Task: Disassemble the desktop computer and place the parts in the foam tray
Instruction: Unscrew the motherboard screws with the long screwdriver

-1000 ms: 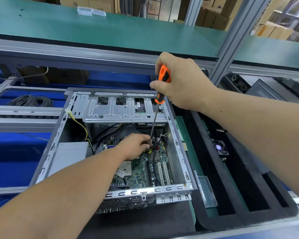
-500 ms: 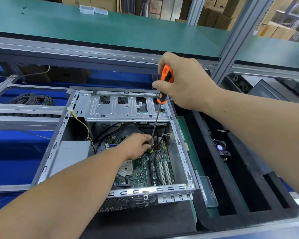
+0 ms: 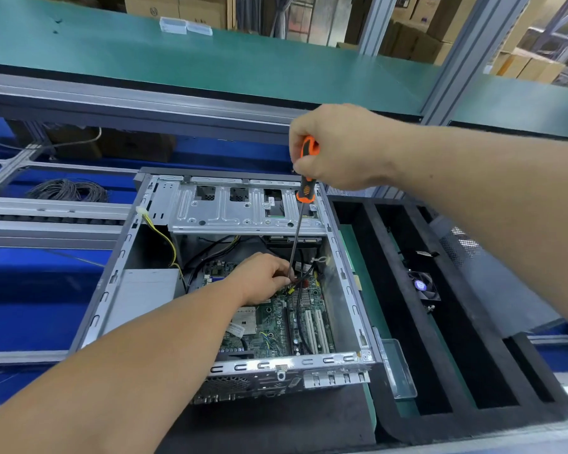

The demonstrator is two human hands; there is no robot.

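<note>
The open desktop computer case [image 3: 345,283] lies on its side in the middle of the bench, its green motherboard [image 3: 276,322] exposed. My right hand [image 3: 338,149] grips the orange-and-black screwdriver [image 3: 304,191] above the drive cage [image 3: 243,208]; its long shaft runs down into the case. My left hand [image 3: 263,276] reaches inside over the motherboard, fingers pinched around the shaft's tip, which they hide. The black foam tray [image 3: 423,326] lies to the right, with a small fan [image 3: 423,285] in one slot.
A grey power supply [image 3: 145,290] fills the case's left side, with yellow and black wires [image 3: 168,240] above it. A clear plastic box [image 3: 397,368] sits between case and tray. A coil of cable [image 3: 68,190] lies at the back left. A green shelf [image 3: 210,60] runs overhead.
Both hands hold nearly the same pose. The screwdriver handle has shifted very slightly, and the view has drifted a little.
</note>
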